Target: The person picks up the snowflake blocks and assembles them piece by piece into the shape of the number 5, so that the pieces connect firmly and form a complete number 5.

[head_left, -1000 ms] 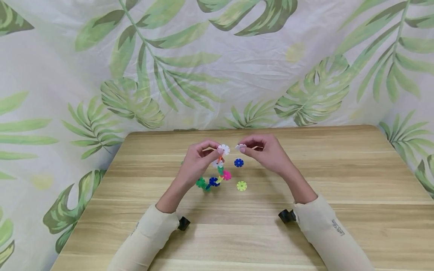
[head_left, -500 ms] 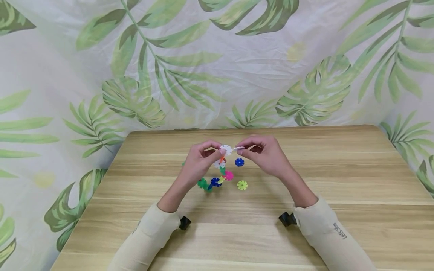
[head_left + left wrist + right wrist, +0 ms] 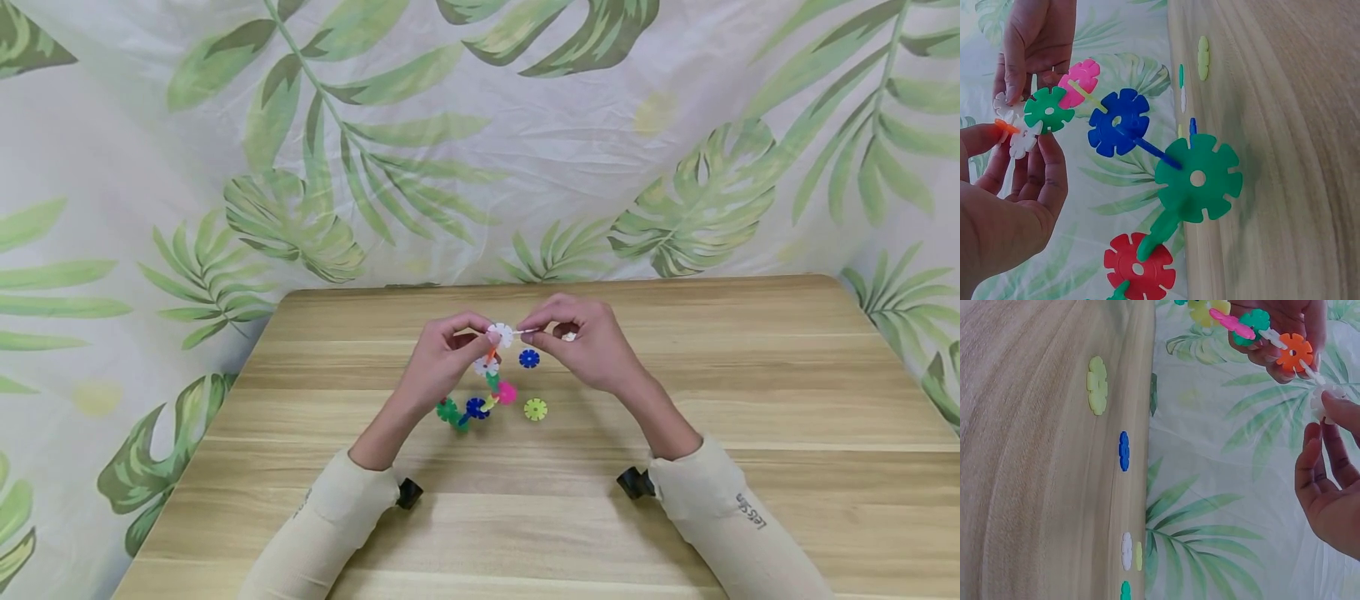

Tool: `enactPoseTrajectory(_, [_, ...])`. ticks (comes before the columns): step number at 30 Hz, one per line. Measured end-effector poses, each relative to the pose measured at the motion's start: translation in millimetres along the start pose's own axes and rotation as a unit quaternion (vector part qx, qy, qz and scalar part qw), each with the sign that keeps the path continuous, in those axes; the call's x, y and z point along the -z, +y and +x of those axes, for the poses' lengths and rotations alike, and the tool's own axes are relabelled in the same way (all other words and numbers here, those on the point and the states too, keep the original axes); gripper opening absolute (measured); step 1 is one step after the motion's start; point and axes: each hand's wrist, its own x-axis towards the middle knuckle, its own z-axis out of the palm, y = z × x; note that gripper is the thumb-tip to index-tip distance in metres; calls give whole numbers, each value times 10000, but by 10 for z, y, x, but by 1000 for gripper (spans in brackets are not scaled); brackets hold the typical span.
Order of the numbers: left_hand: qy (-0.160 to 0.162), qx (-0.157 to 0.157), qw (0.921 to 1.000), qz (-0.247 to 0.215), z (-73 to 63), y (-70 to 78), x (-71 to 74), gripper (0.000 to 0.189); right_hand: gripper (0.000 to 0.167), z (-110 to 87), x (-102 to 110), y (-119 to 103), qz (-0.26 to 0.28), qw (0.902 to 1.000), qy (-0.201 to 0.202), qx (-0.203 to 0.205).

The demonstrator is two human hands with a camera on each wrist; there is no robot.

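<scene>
My left hand (image 3: 438, 354) pinches the top of a chain of notched plastic snowflake discs, at a white disc (image 3: 500, 335) and an orange disc (image 3: 1294, 352). Below it the chain hangs down through a green disc (image 3: 1049, 110), a pink disc (image 3: 1080, 83), a blue disc (image 3: 1118, 122), a larger-looking green disc (image 3: 1199, 178) and a red disc (image 3: 1140, 267). Between thumb and fingers, my right hand (image 3: 588, 342) holds another white disc (image 3: 1327, 403), edge-on in the head view. Its edge points at the rim of the left hand's white disc, right at it.
Loose on the wooden table (image 3: 525, 517) lie a blue disc (image 3: 529, 358) and a yellow-green disc (image 3: 536, 409). Past the right hand are a white disc (image 3: 1127, 551), a yellow one (image 3: 1139, 556) and a green one (image 3: 1125, 590). A leaf-patterned cloth (image 3: 420, 167) hangs behind.
My right hand has brought its white disc left to the chain's white disc and turned it edge-on. The left hand has shifted slightly right, still holding the chain.
</scene>
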Motion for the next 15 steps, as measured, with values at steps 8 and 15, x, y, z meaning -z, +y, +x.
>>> enactPoseTrajectory(8, [-29, 0, 10000, -56, -10, 14, 0, 14, 15, -13, -39, 16, 198, 9992, 105, 343])
enactPoseTrajectory(15, [44, -48, 9999, 108, -20, 20, -7, 13, 15, -15, -68, 29, 212, 9987, 277, 376])
